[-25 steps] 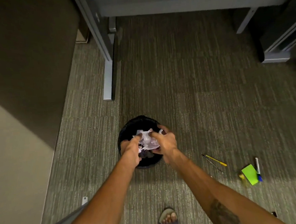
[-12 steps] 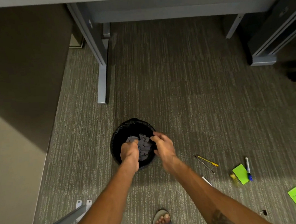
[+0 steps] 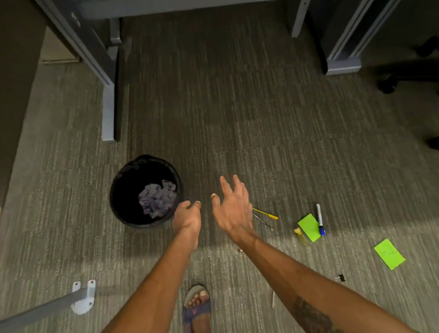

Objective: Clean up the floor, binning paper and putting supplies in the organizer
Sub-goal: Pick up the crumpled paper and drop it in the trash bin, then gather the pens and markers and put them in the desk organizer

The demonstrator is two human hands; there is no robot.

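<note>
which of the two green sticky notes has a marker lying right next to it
The nearer green note, beside the blue-capped marker; the far-right note lies alone.

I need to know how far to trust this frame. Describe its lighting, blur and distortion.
Head view: dim overall, with a brighter band across the carpet near the feet; the bin interior is nearly black, though crumpled paper shows. Slight motion softness on the right hand and small items. Wide-angle bending tilts the desk legs outward.
</note>
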